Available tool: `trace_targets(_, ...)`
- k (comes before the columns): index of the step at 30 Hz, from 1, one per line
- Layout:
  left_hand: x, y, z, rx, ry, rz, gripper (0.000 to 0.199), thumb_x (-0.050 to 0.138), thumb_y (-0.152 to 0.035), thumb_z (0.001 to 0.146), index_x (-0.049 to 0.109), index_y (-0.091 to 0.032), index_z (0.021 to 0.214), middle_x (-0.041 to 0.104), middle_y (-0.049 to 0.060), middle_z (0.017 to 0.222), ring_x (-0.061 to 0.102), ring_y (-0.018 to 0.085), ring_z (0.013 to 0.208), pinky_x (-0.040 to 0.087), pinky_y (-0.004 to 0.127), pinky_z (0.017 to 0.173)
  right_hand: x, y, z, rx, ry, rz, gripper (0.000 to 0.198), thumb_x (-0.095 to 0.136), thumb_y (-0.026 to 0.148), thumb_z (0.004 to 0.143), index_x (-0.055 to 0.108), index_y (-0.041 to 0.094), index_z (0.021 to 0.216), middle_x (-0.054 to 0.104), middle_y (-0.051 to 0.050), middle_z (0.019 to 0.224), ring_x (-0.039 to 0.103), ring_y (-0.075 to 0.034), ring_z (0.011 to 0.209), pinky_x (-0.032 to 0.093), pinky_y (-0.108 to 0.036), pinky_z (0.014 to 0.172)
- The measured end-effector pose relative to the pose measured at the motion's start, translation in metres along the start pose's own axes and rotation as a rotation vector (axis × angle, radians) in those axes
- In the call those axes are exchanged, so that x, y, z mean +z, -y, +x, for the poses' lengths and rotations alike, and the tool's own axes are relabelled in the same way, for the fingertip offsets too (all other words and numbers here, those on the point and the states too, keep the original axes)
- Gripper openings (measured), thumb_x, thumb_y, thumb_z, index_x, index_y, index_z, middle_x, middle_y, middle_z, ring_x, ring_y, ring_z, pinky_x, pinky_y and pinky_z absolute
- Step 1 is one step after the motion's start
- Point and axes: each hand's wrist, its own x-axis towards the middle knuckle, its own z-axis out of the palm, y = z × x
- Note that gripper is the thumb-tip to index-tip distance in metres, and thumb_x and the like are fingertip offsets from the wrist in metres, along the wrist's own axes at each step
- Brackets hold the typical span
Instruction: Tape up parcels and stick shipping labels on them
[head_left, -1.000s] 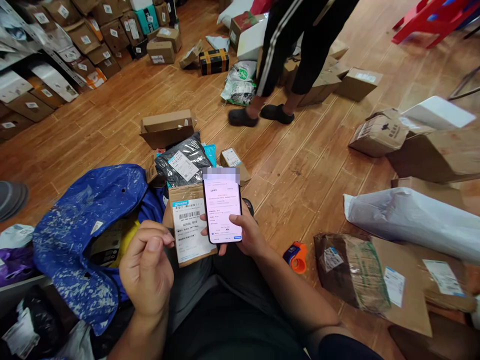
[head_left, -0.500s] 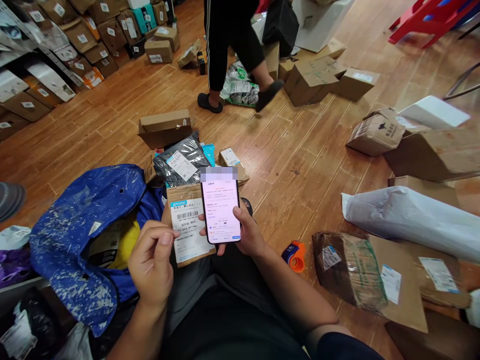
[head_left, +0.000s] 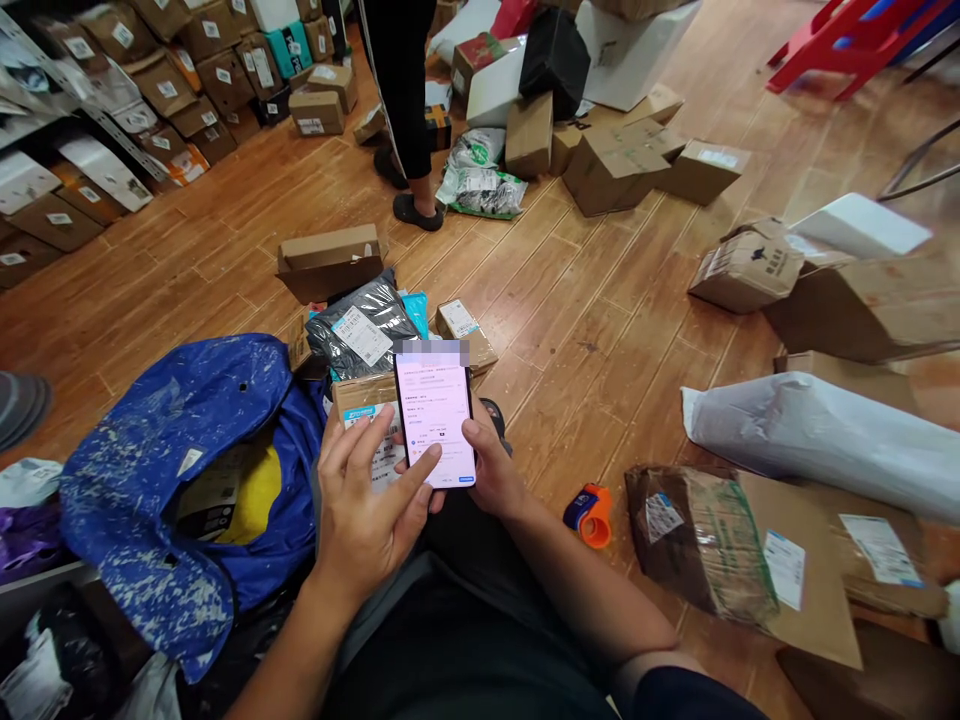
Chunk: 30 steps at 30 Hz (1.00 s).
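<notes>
My right hand [head_left: 491, 465] is closed round a smartphone [head_left: 437, 420], its thumb along the right edge of the lit screen. Over the phone's lower left my left hand [head_left: 367, 510] is open, fingers spread, with one fingertip on or just above the screen. Behind that hand lies a cardboard parcel [head_left: 351, 394] with a white and blue shipping label, partly covered by my fingers. Beyond it rest a dark grey plastic mailer [head_left: 390, 308] and a small labelled box [head_left: 466, 335].
A blue sack [head_left: 150, 440] with something yellow inside lies at my left. An orange tape dispenser [head_left: 592, 515] sits on the floor at right, near a taped carton [head_left: 697, 550] and a long white package [head_left: 810, 435]. A person [head_left: 397, 90] stands ahead among parcels.
My left hand has moved right from beside the parcel onto the phone, its fingers spreading. The screen's content has scrolled up. The person ahead has stepped left.
</notes>
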Motion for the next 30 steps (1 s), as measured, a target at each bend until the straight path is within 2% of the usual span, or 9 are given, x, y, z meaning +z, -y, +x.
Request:
trace_targets(4, -0.0001, -0.0003, 0.0019, -0.010, 0.005, 0.006, 0.055, 0.074, -0.022, 0.098, 0.067, -0.043, 0.149, 0.027, 0.004, 0.181, 0.038, 0.042, 0.154, 0.030, 0.073, 0.126, -0.0016, -0.0004, -0.0002, -0.005, 0.001, -0.030, 0.071, 0.055, 0.077, 0.094, 0.064, 0.021, 0.138, 0.078, -0.018, 0.119, 0.079, -0.031, 0.074, 0.064, -0.037, 0.045)
trace_targets(12, 0.0026, -0.0009, 0.0044, 0.002, 0.012, 0.007, 0.050, 0.072, -0.019, 0.100, 0.071, -0.037, 0.146, 0.025, 0.006, 0.182, 0.036, 0.041, 0.155, 0.029, 0.071, 0.127, -0.0026, 0.0004, -0.0004, -0.029, 0.051, -0.080, 0.065, 0.052, 0.074, 0.099, 0.069, 0.024, 0.135, 0.079, -0.015, 0.118, 0.077, -0.028, 0.069, 0.065, -0.039, 0.047)
trace_targets(19, -0.0026, 0.0014, 0.0025, -0.044, -0.059, -0.042, 0.042, 0.069, -0.014, 0.099, 0.077, -0.032, 0.136, 0.039, 0.008, 0.175, 0.041, 0.040, 0.151, 0.036, 0.064, 0.123, -0.0011, 0.0006, -0.0004, -0.069, 0.057, -0.031, 0.059, 0.050, 0.068, 0.102, 0.074, 0.022, 0.129, 0.079, -0.015, 0.119, 0.078, -0.026, 0.073, 0.064, -0.033, 0.046)
trace_targets(23, -0.0046, 0.0045, -0.0002, -0.055, -0.111, -0.052, 0.037, 0.067, -0.014, 0.099, 0.079, -0.029, 0.131, 0.047, 0.012, 0.168, 0.045, 0.040, 0.147, 0.040, 0.061, 0.118, -0.0013, -0.0012, 0.0004, -0.077, 0.051, 0.051, 0.056, 0.054, 0.067, 0.101, 0.074, 0.020, 0.125, 0.080, -0.016, 0.116, 0.080, -0.030, 0.084, 0.065, -0.032, 0.046)
trace_targets(30, -0.0062, 0.0043, -0.0009, -0.069, -0.125, -0.050, 0.032, 0.065, -0.013, 0.100, 0.081, -0.024, 0.125, 0.051, 0.015, 0.164, 0.048, 0.041, 0.145, 0.041, 0.061, 0.118, -0.0002, -0.0028, 0.0008, -0.054, 0.020, 0.096, 0.061, 0.061, 0.070, 0.096, 0.072, 0.019, 0.128, 0.080, -0.016, 0.115, 0.080, -0.034, 0.094, 0.065, -0.031, 0.044)
